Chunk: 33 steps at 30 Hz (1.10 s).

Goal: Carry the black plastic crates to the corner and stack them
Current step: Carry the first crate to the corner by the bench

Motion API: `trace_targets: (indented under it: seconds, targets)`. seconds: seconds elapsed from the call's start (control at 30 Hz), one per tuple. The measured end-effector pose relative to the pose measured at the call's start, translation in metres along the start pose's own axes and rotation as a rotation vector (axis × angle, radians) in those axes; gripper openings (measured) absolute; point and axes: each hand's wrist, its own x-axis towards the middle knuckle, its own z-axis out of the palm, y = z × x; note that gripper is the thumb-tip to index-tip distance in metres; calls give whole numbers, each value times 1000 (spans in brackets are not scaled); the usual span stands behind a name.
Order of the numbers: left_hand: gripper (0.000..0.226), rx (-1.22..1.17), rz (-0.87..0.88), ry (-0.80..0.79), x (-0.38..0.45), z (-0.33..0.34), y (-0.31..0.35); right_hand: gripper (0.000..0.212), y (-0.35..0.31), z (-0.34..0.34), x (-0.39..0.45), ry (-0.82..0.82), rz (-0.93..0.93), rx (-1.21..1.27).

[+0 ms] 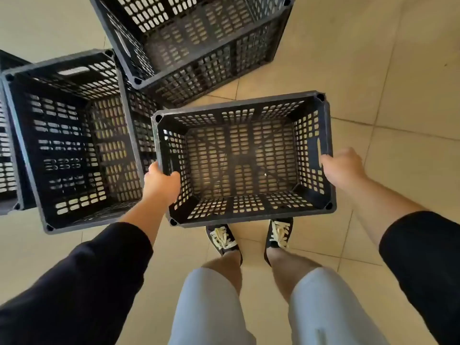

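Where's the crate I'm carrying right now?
In the head view, the carried crate sits centre frame above the shoes, gripped at its short ends by the left hand and right hand, just right of the crate stack.

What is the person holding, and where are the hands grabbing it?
An empty black crate. The left hand grips the rim of its left short end, and the right hand grips the rim of its right short end.
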Motion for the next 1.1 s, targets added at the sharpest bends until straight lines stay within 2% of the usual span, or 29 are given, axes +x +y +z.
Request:
trace_targets:
  seconds: [0.07,0.23,0.33,0.43,0.63,0.83,0.93,1.1]
  targets:
    - [58,-27,-19,58,18,8,-2,45,-1,8,13,34,19,7]
    - [49,-118,-113,57,57,24,-11,49,1,30,45,-9,26,6]
    - [43,-195,-127,59,78,27,-16,37,6,39,62,-7,48,71]
    - [41,-344,-153,30,88,32,-15,43,9,46,74,-44,74,190]
    - [30,-310,-127,4,81,27,-19,46,15,39,73,-43,106,239]
    - [16,-286,-100,-48,26,-14,-3,40,13,-22,20,-27,150,261]
    - [24,-249,-82,-45,-15,-54,8,34,4,-69,-27,-26,128,231]
    - [25,-240,-55,-59,-98,-129,18,43,-22,-156,-118,-25,105,207]
